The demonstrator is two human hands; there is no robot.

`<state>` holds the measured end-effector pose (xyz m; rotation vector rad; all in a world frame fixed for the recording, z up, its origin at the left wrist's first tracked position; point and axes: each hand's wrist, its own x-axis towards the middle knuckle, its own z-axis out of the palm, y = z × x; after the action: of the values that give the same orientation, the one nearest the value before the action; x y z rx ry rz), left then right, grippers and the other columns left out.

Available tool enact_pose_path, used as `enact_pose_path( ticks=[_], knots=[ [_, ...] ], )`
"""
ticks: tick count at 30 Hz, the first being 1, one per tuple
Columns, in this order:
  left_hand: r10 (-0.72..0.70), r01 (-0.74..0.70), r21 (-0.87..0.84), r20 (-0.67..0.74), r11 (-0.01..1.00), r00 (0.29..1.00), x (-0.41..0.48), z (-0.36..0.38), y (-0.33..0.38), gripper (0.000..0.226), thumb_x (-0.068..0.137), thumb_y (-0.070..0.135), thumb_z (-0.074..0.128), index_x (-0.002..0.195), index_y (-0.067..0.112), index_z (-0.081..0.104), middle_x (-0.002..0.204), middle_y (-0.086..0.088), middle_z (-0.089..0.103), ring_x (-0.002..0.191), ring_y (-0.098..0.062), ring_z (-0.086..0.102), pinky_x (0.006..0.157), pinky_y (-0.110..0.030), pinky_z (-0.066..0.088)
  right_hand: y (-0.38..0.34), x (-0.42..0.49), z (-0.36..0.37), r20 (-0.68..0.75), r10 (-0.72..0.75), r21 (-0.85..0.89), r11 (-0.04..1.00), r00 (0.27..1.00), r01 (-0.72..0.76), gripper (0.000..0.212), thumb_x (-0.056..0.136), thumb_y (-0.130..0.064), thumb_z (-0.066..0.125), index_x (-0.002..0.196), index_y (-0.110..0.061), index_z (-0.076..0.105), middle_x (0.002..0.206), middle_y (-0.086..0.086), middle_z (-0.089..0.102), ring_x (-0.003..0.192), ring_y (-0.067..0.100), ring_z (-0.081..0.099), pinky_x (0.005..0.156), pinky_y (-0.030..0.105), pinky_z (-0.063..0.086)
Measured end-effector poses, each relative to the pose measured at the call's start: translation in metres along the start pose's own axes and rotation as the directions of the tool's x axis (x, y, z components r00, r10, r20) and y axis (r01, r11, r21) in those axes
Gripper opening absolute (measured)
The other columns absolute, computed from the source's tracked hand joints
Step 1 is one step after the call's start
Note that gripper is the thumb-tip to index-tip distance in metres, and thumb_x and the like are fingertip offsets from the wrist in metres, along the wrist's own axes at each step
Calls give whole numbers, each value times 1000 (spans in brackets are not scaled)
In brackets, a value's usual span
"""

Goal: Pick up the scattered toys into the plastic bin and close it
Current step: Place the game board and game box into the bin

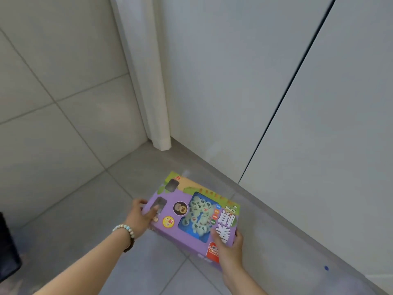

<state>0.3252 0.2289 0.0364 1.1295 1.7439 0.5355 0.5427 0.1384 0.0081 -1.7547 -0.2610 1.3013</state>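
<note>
A purple game box (187,228) with a clear window showing pale round pieces is held flat above the grey floor, near the base of a white cabinet. My left hand (140,218) grips its left edge, thumb on the top face. My right hand (228,243) grips its near right corner, thumb on top and fingers wrapped around the edge. A bead bracelet sits on my left wrist. The plastic bin is not clearly in view.
White cabinet doors (276,103) rise on the right, split by a dark vertical gap. A white curtain (146,81) hangs in the corner beside a tiled wall. A dark object (7,252) shows at the left edge. A small blue dot (326,268) lies at lower right.
</note>
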Motion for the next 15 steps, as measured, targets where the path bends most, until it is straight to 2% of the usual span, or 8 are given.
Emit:
enact_pose_path(
  ticks=[2,4,7,9,11,15],
  knots=[
    [45,-45,8,-11,999,999,-26,-40,5,39,90,26,59,122,21,38,85,-3,62,76,-16,60,62,-20,46,-19,-24,14,89,-65,-14,998,994,66,54,78,-17,74,117,-24,37,100,2,61,76,18,67,51,28,54],
    [115,-115,8,-31,993,993,-58,-87,10,30,89,28,61,115,20,48,85,2,66,71,-8,62,59,-13,48,-45,-55,32,199,-149,-24,987,968,157,56,77,-16,75,117,-27,37,105,2,62,80,19,69,57,33,57],
    [193,-194,3,-113,981,975,-114,-164,16,48,79,46,65,118,21,54,100,3,70,81,-10,67,69,-22,54,-85,-113,69,378,-265,-36,953,887,300,57,76,-17,75,116,-27,37,107,0,61,84,17,68,57,28,57],
    [203,-214,-37,-206,976,957,-152,-215,13,42,85,36,63,121,17,51,102,1,69,79,-7,67,63,-19,53,-109,-159,98,482,-313,-66,919,818,390,59,74,-21,77,116,-27,36,112,2,61,87,18,68,60,27,56],
    [219,-253,-69,-312,965,924,-193,-259,11,37,87,29,61,120,17,49,100,1,67,75,-3,66,58,-13,50,-128,-207,127,575,-328,-82,889,750,451,62,75,-22,76,121,-24,35,114,4,61,85,17,67,57,27,55],
    [235,-318,-99,-479,943,845,-267,-337,-15,35,88,28,59,119,20,47,106,2,64,82,-4,63,61,-12,48,-138,-295,184,713,-304,-84,858,632,507,71,81,-17,71,138,-20,29,100,-1,60,75,15,65,45,26,54]
  ],
)
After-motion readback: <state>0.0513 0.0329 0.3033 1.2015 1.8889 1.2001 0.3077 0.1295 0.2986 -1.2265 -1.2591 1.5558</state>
